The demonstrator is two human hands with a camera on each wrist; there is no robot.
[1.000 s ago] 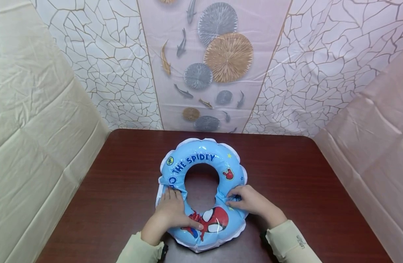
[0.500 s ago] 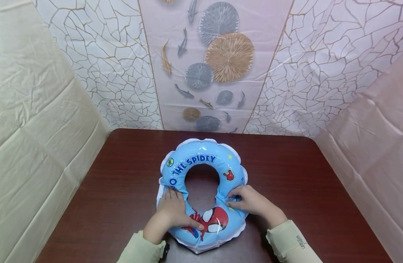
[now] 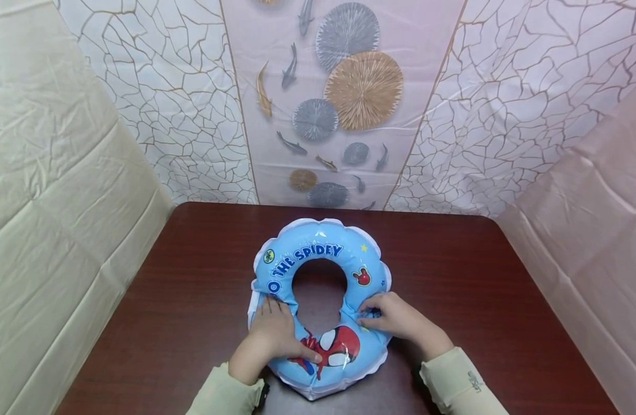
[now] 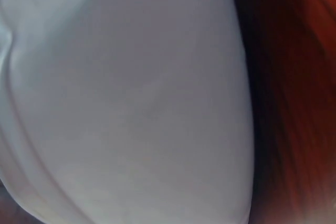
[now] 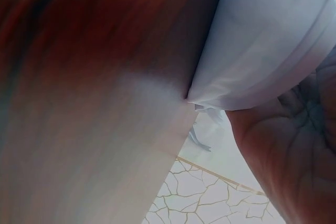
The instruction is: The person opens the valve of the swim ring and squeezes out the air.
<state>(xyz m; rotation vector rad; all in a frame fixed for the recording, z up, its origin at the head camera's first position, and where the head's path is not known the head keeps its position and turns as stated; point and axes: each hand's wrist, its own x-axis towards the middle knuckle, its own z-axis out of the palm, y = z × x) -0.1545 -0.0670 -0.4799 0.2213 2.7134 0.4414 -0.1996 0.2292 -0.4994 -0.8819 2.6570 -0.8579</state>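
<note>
A light-blue inflatable swim ring [image 3: 318, 235] with a white scalloped edge, lettering and a red masked cartoon figure lies on the table. My left hand [image 3: 272, 334] rests over its lower left side, fingers extended and thumb reaching across the cartoon. On the right side, my right hand [image 3: 392, 316] has curled fingers, with thumb and index tips pinching the ring at a creased spot. In the left wrist view the ring's pale side [image 4: 136, 98] fills most of the picture. The right wrist view shows the palm [image 5: 299, 150] against the ring's pale edge [image 5: 262, 40].
The dark red-brown table [image 3: 463, 276] extends around the ring on all sides. Behind it hangs a patterned cloth [image 3: 318, 155] with fish and round motifs. Beige cloth walls [image 3: 53, 202] flank the table on left and right.
</note>
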